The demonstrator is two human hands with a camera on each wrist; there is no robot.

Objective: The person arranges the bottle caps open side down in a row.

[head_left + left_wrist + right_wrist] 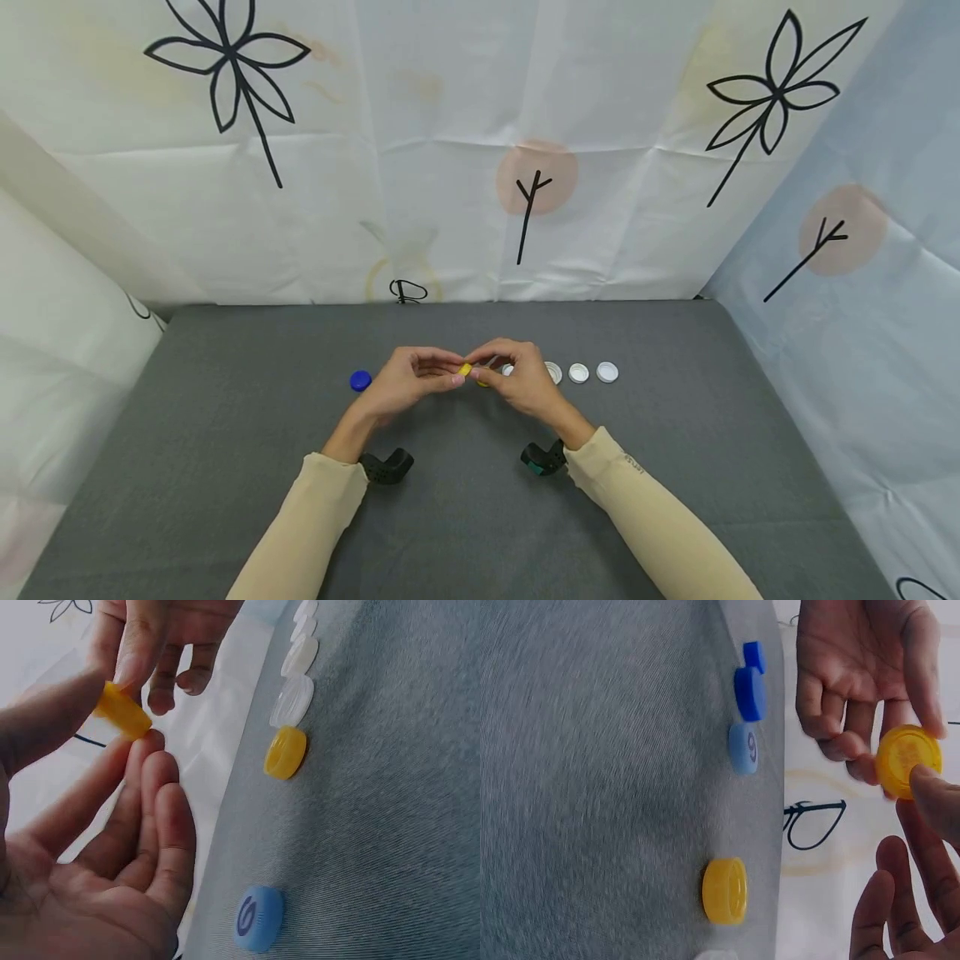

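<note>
A yellow bottle cap (465, 369) is held up above the table between both hands. My left hand (401, 383) pinches its rim between thumb and fingers from the left. From the other side my right hand (527, 382) grips it too, and in the right wrist view its thumb lies on the flat face of the yellow bottle cap (909, 759). A second yellow cap (286, 752) lies on the table below, mostly covered by the right hand in the head view. Nearer the left hand lies a light blue cap (259, 919) with a dark mark on it.
To the right, several white caps (578, 372) form a row on the grey tabletop (465, 517). On the left are a dark blue cap (750, 694) and a smaller blue one behind it. Patterned white cloth (450, 167) hangs behind the table and along its sides.
</note>
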